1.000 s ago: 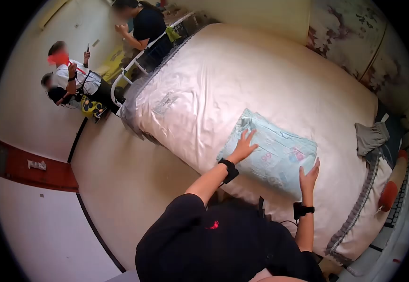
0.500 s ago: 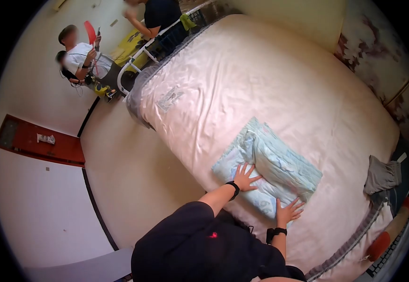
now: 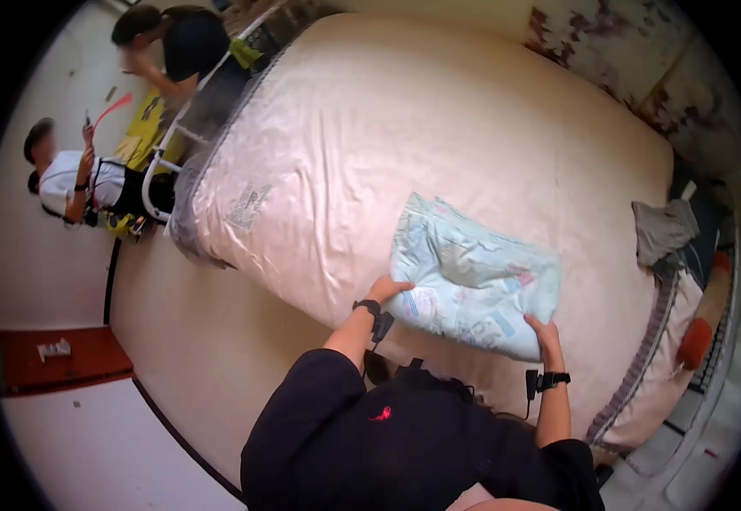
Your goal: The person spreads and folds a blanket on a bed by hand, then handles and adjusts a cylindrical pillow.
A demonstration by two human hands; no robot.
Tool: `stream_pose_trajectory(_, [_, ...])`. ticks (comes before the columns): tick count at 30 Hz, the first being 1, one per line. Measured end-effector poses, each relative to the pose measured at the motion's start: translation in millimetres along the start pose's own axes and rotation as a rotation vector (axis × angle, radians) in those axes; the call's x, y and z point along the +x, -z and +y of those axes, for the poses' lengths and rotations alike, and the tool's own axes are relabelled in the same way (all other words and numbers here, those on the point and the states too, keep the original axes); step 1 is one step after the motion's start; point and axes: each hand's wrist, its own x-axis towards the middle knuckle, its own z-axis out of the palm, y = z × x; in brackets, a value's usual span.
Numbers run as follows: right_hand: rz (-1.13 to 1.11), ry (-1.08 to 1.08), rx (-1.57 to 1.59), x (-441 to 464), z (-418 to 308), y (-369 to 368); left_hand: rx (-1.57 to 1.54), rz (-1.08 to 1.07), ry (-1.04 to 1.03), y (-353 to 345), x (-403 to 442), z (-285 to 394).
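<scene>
On the pink satin-covered mattress rests a folded light-blue quilt with small printed patches, its near edge raised a little. My left hand is closed on the near left corner, thumb on top and fingers hidden underneath. At the near right corner, my right hand grips the quilt in the same way, with its thumb showing on the upper face. Each wrist wears a black band.
Grey cloth lies at the bed's right end, near a metal frame. Two people stand beyond the left end, one in a white shirt, one in a dark shirt. A white rail borders that end.
My hands have gone from pressing flat on the quilt to gripping its near corners. The quilt looks smoother and its near edge has lifted. The camera view has turned.
</scene>
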Motion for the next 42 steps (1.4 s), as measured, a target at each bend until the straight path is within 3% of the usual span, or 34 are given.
stream_pose_trajectory(2, [-0.084,0.037,0.142,-22.9,-58.1,-6.3,-0.151,-0.081,0.093,19.5,-20.5,67.6])
stream_pose_trajectory(4, [-0.102,0.189,0.192,-45.7,-102.7,-11.3,-0.310,-0.084,-0.017,40.5,-35.6,117.2])
stream_pose_trajectory(7, [-0.173,0.244,0.307,-97.6,-149.9,-15.2,-0.255,0.009,-0.149,78.2,-54.9,170.4])
stream_pose_trajectory(9, [-0.176,0.210,0.412,-116.4,-138.7,-18.4,-0.243,0.061,-0.264,92.7,-67.1,201.5])
stream_pose_trajectory(11, [-0.134,0.160,0.378,-125.5,-95.6,-39.8,0.092,0.236,-0.455,116.6,-43.7,207.3])
stream_pose_trajectory(12, [-0.073,0.142,0.219,-120.3,-58.7,-54.7,0.468,0.471,-0.520,121.8,-36.5,205.0])
stream_pose_trajectory(13, [-0.179,-0.041,-0.130,-144.5,-26.9,-73.8,0.816,0.698,-0.600,101.4,-22.5,205.3])
stream_pose_trajectory(14, [-0.498,-0.173,-0.213,-138.7,0.6,-69.6,0.852,0.653,-0.493,84.7,-18.1,202.5])
stream_pose_trajectory(15, [-0.468,-0.231,-0.217,-126.3,21.0,-76.9,0.905,0.617,-0.364,86.9,-18.2,192.6])
stream_pose_trajectory(17, [-0.619,-0.099,-0.475,-106.6,84.4,-60.3,0.961,0.345,-0.095,-2.1,-3.4,130.6])
stream_pose_trajectory(18, [-0.621,-0.100,-0.474,-108.0,78.3,-55.0,0.858,0.315,-0.157,-6.8,-13.4,128.0])
stream_pose_trajectory(19, [-0.436,-0.032,-0.394,-112.8,75.9,-28.1,1.008,0.122,-0.014,-86.1,-37.4,80.8])
stream_pose_trajectory(21, [-0.214,0.057,-0.319,-106.0,63.6,13.4,1.114,0.253,-0.241,-130.2,-62.6,40.9])
stream_pose_trajectory(22, [-0.129,0.050,-0.291,-111.7,73.0,46.2,1.267,0.347,-0.363,-180.1,-81.7,-18.8])
stream_pose_trajectory(24, [-0.085,0.015,-0.268,-120.8,57.0,78.0,1.268,0.434,-0.429,-191.0,-97.9,-37.1])
stream_pose_trajectory(25, [0.173,0.132,-0.331,-112.8,61.8,142.9,1.285,0.475,-0.457,-217.4,-98.6,-41.4])
stream_pose_trajectory(27, [0.292,0.213,-0.385,-105.2,67.7,190.6,1.356,0.404,-0.398,-213.1,-107.8,-34.1])
stream_pose_trajectory(28, [0.706,0.418,-0.574,-82.3,66.9,277.0,1.276,0.319,-0.299,-218.1,-110.1,-17.4])
stream_pose_trajectory(30, [0.857,0.347,-0.805,-77.8,48.7,332.9,1.149,0.150,-0.123,-188.6,-130.2,-12.1])
stream_pose_trajectory(31, [1.321,0.432,-0.955,-66.6,9.8,414.3,1.120,0.157,-0.055,-203.8,-122.6,3.2])
stream_pose_trajectory(32, [1.401,0.305,-1.153,-66.3,-5.6,454.7,1.137,0.116,-0.012,-208.2,-132.1,11.4])
stream_pose_trajectory(33, [1.404,0.297,-1.125,-62.4,-2.9,460.6,1.140,0.114,-0.007,-206.1,-121.2,8.9])
stream_pose_trajectory(35, [1.395,0.259,-1.222,-18.2,25.7,554.9,0.977,-0.112,-0.108,-187.3,-133.5,-6.9])
stream_pose_trajectory(36, [1.477,0.299,-1.302,-13.3,30.4,561.8,0.983,-0.101,-0.107,-186.6,-137.3,-2.0])
stream_pose_trajectory(37, [1.383,0.310,-1.011,7.0,55.5,574.7,0.992,-0.018,-0.075,-188.2,-161.2,12.3])
stream_pose_trajectory(38, [1.429,0.334,-0.993,10.6,58.5,579.5,0.928,-0.066,-0.046,-203.9,-173.6,32.6])
stream_pose_trajectory(39, [1.428,0.332,-0.994,-6.6,65.0,571.7,0.864,-0.155,-0.026,-206.0,-181.2,50.3])
stream_pose_trajectory(40, [1.362,0.461,-1.038,4.0,53.0,580.6,0.914,-0.124,0.071,-222.4,-196.4,79.4])
stream_pose_trajectory(42, [1.250,0.549,-1.112,-10.5,54.7,583.8,0.853,-0.129,0.130,-224.1,-203.8,73.2])
